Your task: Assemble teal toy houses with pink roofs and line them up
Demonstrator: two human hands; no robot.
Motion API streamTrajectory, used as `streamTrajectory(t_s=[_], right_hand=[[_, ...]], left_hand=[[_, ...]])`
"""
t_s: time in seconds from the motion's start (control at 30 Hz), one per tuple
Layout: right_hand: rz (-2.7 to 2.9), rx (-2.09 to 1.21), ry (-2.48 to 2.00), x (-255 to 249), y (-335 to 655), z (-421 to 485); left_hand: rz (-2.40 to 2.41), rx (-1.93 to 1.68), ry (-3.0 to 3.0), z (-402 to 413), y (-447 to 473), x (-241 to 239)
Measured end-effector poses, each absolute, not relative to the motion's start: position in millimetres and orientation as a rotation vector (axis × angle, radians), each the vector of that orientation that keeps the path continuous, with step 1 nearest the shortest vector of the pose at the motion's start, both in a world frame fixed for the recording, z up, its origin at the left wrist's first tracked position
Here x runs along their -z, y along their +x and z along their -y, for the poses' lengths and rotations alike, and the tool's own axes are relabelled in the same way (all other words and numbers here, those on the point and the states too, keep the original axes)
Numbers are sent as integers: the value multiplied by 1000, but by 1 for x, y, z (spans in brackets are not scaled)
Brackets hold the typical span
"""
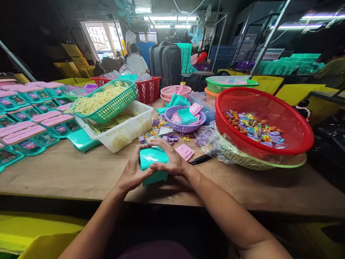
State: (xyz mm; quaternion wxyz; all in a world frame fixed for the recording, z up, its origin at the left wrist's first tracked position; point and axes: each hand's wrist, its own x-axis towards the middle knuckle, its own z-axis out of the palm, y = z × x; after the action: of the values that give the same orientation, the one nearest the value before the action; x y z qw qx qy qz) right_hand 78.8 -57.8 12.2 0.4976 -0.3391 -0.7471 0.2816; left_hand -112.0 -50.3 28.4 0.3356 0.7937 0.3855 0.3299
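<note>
Both my hands grip a teal plastic toy case (153,158) just above the wooden table (67,172) near its front edge. My left hand (132,173) wraps its left side, fingers closed on it. My right hand (172,160) lies over its top and right side, fingers curled around it. A pink plastic lid piece (184,151) lies on the table just right of my right hand, and a black tool handle (201,159) lies beyond it. Small purple parts (169,137) are scattered just behind the case.
A white basket (126,131) and a tilted green basket (107,100) hold yellow strips. A purple basket (183,120) holds teal and pink parts. A large red basket (264,122) of small colourful pieces sits right. Finished teal-and-pink cases (29,122) fill the left. A person sits far behind.
</note>
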Motion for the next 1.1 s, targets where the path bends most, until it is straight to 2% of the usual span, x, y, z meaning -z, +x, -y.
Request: streamTrajectory(t_s=[0.4,0.57,0.7,0.83,1.0,1.1], right_hand=[[1831,-485,-867,-9,87,53],[1922,-425,-981,-20,97,56],[2005,-307,-987,-32,84,66],[1902,-344,-987,-30,73,70],[1764,-425,-984,-18,75,66],[1590,-463,-1014,-10,70,63]], left_hand=[[-1018,-854,2174,49,-103,-42],[-1180,-789,2129,58,-107,-34],[-1184,-825,2382,66,-99,-32],[-1235,-782,2508,69,-85,-36],[-1349,-545,2524,66,-76,-42],[-1306,-675,2539,64,-86,-43]])
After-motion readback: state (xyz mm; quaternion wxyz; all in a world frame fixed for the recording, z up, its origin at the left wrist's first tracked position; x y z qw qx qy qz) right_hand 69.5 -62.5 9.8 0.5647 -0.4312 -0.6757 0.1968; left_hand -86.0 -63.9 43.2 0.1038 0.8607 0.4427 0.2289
